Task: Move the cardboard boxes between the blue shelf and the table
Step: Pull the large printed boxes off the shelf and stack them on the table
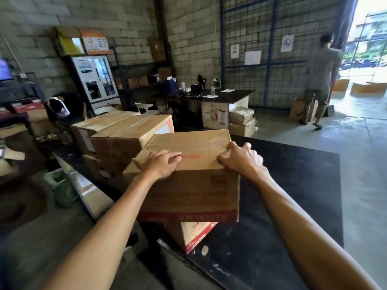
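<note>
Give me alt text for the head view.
Both hands, left hand and right hand, rest on top of a cardboard box stacked on a smaller box on a black table. More boxes stand behind it.
</note>
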